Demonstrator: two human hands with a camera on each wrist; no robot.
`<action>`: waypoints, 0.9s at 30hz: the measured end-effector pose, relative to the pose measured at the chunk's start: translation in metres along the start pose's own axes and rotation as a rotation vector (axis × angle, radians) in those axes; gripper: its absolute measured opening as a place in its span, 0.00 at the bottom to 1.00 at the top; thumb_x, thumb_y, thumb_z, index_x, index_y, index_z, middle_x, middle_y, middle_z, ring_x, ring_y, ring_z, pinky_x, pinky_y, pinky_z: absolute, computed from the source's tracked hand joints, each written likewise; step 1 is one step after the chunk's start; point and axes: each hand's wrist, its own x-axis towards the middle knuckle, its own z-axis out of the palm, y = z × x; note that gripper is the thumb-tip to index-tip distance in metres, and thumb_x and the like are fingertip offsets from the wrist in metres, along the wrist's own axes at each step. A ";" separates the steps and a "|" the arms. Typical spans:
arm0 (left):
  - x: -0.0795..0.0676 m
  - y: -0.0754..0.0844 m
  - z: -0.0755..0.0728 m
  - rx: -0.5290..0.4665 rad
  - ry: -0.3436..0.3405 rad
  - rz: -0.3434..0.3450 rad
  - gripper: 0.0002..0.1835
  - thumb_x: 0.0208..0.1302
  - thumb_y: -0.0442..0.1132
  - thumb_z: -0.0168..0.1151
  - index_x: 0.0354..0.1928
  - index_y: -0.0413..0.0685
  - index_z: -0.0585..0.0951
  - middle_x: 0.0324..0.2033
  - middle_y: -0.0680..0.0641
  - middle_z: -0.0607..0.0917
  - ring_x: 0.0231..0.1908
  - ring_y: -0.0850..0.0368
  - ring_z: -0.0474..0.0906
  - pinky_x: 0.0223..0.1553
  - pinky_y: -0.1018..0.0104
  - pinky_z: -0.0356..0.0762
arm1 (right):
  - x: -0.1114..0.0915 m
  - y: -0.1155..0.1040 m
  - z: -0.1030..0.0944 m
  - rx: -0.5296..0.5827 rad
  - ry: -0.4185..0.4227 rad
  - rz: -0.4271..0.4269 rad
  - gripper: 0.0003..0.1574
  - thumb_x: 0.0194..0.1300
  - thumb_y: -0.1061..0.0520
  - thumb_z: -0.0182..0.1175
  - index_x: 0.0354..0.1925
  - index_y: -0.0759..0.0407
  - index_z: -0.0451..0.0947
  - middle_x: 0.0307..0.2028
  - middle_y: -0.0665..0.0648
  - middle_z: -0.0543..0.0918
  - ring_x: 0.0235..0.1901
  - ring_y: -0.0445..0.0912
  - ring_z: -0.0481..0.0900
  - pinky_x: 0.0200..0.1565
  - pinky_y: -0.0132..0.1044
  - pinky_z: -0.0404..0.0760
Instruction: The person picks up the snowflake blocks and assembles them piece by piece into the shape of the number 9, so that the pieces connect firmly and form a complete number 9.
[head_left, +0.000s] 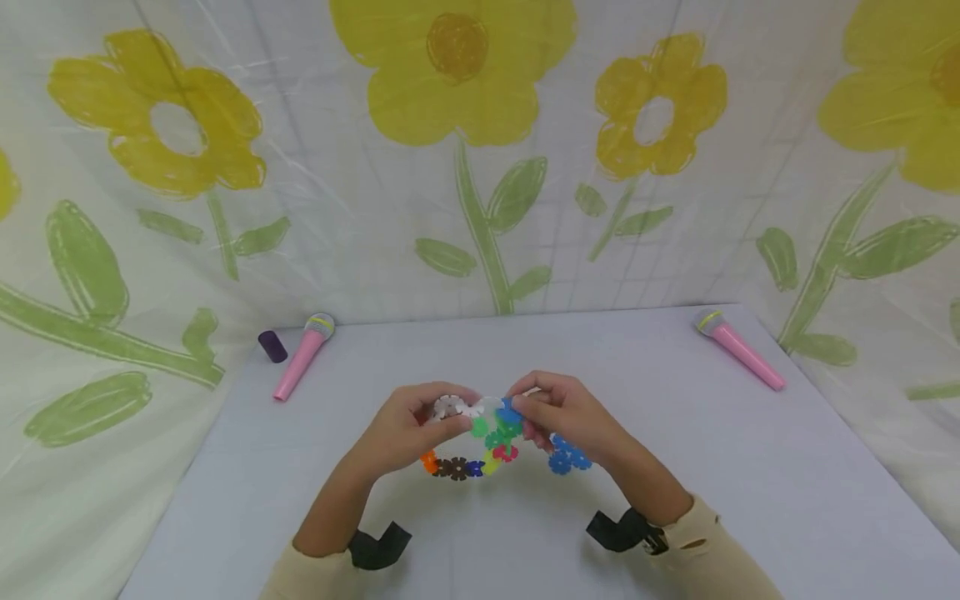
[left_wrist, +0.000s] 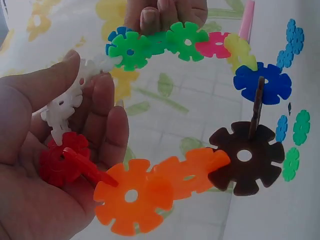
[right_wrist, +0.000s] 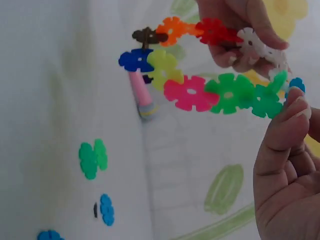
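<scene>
A ring-shaped chain of notched plastic discs, white, red, orange, brown, dark blue, yellow, pink, green and blue, was held above the surface at its white and blue parts.

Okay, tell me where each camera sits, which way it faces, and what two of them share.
Head: worn on the head, facing forward and down at the chain, table and flowered backdrop; left hand, right hand, forearms and sleeves show.
Left wrist: worn there, facing the left hand's grip on the chain; the right hand's fingers show at the top.
Right wrist: worn there, facing the right hand's pinch on it; the left hand shows at upper right.
Both wrist views share the chain, both hands and loose pieces.
</scene>
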 end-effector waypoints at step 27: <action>-0.007 0.002 -0.029 -0.146 0.058 -0.061 0.14 0.68 0.37 0.65 0.54 0.50 0.84 0.27 0.45 0.82 0.20 0.48 0.69 0.19 0.69 0.70 | 0.039 0.060 0.029 -0.887 -0.201 0.218 0.11 0.61 0.58 0.71 0.33 0.52 0.76 0.27 0.47 0.73 0.29 0.42 0.69 0.33 0.36 0.73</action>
